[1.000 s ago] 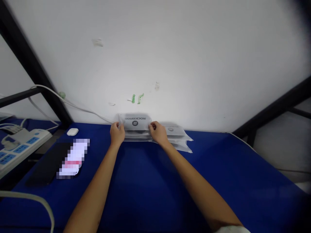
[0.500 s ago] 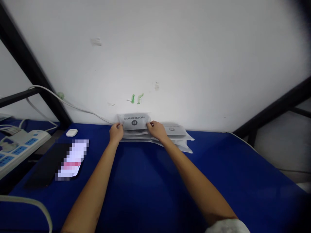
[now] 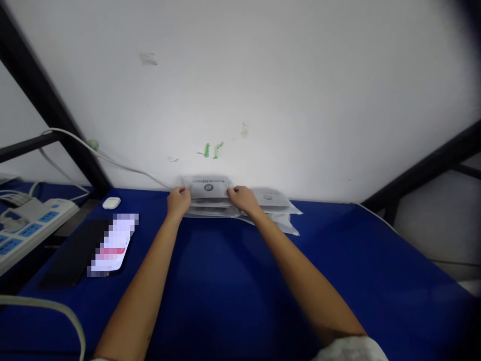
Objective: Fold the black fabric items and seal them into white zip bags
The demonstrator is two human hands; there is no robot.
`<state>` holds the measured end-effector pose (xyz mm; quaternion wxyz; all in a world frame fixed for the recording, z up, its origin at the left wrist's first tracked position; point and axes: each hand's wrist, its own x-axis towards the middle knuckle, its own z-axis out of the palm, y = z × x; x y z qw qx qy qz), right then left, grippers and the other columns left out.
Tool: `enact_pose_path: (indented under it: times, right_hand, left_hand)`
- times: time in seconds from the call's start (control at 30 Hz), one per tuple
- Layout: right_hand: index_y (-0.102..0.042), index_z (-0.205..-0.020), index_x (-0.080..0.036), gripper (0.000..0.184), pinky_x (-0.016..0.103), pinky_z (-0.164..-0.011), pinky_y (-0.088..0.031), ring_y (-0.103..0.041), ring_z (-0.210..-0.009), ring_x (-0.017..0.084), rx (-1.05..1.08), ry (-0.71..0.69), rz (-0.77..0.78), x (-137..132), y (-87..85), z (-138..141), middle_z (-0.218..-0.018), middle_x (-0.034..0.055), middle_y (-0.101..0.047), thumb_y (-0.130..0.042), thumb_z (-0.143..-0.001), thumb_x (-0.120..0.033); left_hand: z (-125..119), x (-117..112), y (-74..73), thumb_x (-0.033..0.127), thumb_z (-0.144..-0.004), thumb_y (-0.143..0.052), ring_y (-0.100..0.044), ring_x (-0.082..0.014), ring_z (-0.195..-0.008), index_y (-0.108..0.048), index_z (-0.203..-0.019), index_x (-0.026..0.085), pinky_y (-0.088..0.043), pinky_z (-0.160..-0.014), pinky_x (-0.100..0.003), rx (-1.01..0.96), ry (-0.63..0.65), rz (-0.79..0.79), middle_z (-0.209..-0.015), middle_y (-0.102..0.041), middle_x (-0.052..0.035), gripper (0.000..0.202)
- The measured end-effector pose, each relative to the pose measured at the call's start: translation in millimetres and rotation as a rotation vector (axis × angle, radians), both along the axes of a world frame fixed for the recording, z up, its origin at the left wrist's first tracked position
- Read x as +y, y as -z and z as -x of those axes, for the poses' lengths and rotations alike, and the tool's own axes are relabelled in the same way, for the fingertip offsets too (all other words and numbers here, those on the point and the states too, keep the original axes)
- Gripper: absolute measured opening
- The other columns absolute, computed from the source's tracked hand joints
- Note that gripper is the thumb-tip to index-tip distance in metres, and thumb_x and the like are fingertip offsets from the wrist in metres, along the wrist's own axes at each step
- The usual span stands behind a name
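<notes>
Frosted plastic fills the space between the two hands on my feed: a pouch [image 3: 209, 188] with upside-down lettering and a round dark logo, the left hand [image 3: 179, 202] pinching its left edge and the right hand [image 3: 243, 199] pinching its right, thumb against fingers. Just below both grips I make out layered lower pouches [image 3: 214, 212], and similar pouches [image 3: 277, 199] stick out past the right hand. These lie on a blue tabletop [image 3: 225, 281] by a white wall [image 3: 300, 100], with green marks [image 3: 212, 150] above the gap between the hands. Well left of the left hand I see a small white case [image 3: 111, 203], then a lit, pixelated phone [image 3: 114, 243] beside a dark flat slab [image 3: 73, 255], and farthest out a power strip [image 3: 45, 219].
</notes>
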<state>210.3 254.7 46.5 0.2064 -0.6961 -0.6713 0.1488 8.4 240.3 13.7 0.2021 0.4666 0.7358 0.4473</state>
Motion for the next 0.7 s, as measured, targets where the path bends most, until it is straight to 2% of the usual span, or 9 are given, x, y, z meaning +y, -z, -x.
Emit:
enact_pose_path:
  times: [0.27, 0.43, 0.6, 0.7]
  right_hand:
    - [-0.067, -0.07, -0.019, 0.024, 0.023, -0.058, -0.036, -0.062, -0.069, 0.017, 0.026, 0.053, -0.1, 7, 2.5, 0, -0.072, 0.006, -0.07, -0.048, -0.082, -0.025]
    - [-0.067, -0.069, -0.018, 0.021, 0.025, -0.06, -0.037, -0.062, -0.07, 0.018, 0.039, 0.088, -0.095, 10, 3.8, -1, -0.071, 0.007, -0.069, -0.051, -0.08, -0.026]
    - [-0.067, -0.086, -0.019, 0.019, 0.026, -0.066, -0.041, -0.063, -0.078, 0.019, 0.064, 0.085, -0.155, 4, 6.8, -2, -0.082, 0.0062, -0.07, -0.051, -0.083, -0.03]
    - [-0.063, -0.101, -0.016, 0.026, 0.03, -0.072, -0.044, -0.062, -0.082, 0.022, 0.079, 0.081, -0.216, -2, 5.6, -4, -0.087, 0.0086, -0.069, -0.049, -0.086, -0.033]
  left_hand:
    - [-5, 4, -3.7, 0.019, -0.078, -0.05, -0.064, -0.0222, -0.102, -0.069, -0.101, 0.016, -0.046, -0.092, -0.032, 0.05, 0.011, -0.08, -0.107, -0.071, -0.0092, 0.029]
    - [-6, 7, -2.4, 0.017, -0.076, -0.051, -0.065, -0.0226, -0.099, -0.069, -0.098, 0.015, -0.046, -0.091, -0.033, 0.075, 0.017, -0.08, -0.102, -0.072, -0.0102, 0.028]
    - [-4, 0, 1.8, 0.021, -0.079, -0.049, -0.063, -0.0239, -0.099, -0.066, -0.101, 0.014, -0.046, -0.093, -0.036, 0.118, 0.004, -0.105, -0.102, -0.07, -0.012, 0.028]
    - [-6, -8, -0.9, 0.022, -0.081, -0.048, -0.059, -0.0253, -0.106, -0.062, -0.108, 0.013, -0.043, -0.097, -0.038, 0.156, -0.003, -0.145, -0.109, -0.066, -0.0147, 0.032]
